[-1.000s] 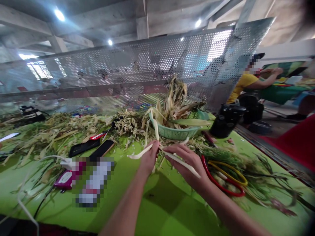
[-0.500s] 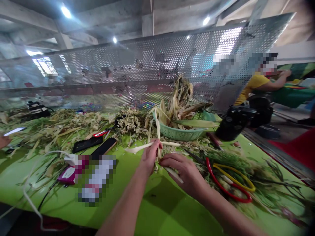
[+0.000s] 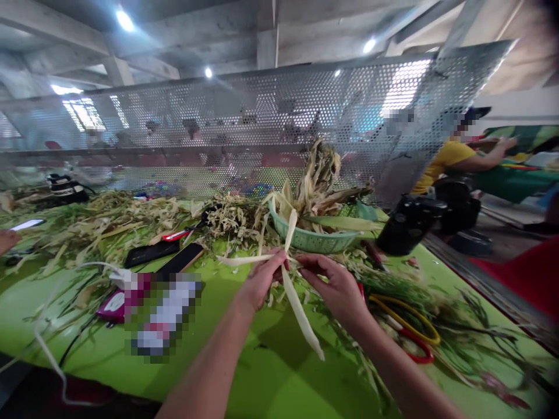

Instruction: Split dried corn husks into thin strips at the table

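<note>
Pale dried corn husk strips [image 3: 301, 311] cross one another above the green table. My left hand [image 3: 264, 278] pinches them where they cross. One strip points up, one points left, and a long one hangs down toward me. My right hand [image 3: 334, 286], thumb and fingers together, grips the strip that runs to the right of the crossing. Just beyond both hands stands a light green plastic basket [image 3: 323, 240] with dried corn husks [image 3: 317, 186] heaped in it. Scissors with red and yellow handles [image 3: 421, 329] lie right of my right hand, partly hidden by my arm.
Dark phones [image 3: 151, 254], a red cutter [image 3: 177, 236] and a purple device [image 3: 114, 305] with a white cable lie at left. Husk scraps [image 3: 126, 221] cover the back. A black object [image 3: 404, 226] stands right of the basket, before a perforated metal screen [image 3: 244, 128]. Someone in yellow sits beyond.
My right hand has moved up and slightly right, onto the right-hand strip. A strip that was near its fingers now hangs down in front. The upper strip leans more to the right.
</note>
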`<state>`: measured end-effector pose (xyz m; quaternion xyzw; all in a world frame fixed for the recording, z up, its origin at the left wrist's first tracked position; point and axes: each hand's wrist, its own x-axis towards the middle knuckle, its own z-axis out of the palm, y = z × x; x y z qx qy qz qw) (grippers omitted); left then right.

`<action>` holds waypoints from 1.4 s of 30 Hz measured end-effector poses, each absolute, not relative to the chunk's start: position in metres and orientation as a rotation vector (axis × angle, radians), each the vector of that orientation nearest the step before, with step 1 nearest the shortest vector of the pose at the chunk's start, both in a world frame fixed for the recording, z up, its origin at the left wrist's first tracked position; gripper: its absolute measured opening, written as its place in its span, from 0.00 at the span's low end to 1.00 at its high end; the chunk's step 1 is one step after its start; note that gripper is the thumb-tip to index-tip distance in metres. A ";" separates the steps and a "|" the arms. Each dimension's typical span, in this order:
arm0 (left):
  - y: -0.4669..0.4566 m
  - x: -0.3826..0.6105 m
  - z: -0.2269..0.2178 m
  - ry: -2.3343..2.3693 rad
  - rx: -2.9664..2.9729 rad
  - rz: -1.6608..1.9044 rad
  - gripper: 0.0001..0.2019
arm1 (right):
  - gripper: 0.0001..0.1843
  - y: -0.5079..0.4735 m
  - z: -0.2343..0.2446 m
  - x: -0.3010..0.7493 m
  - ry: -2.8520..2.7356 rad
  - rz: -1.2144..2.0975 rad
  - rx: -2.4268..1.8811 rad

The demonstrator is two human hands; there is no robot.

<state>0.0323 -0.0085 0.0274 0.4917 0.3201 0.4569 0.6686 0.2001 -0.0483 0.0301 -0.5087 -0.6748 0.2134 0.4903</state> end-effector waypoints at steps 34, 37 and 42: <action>0.002 0.039 0.015 0.749 0.971 1.175 0.18 | 0.11 -0.061 0.033 0.183 -1.900 0.345 -1.310; 0.001 0.038 0.017 0.730 0.988 1.182 0.18 | 0.11 -0.061 0.034 0.184 -1.924 0.317 -1.322; 0.000 0.036 0.018 0.758 1.051 1.179 0.17 | 0.11 -0.061 0.034 0.185 -1.953 0.324 -1.307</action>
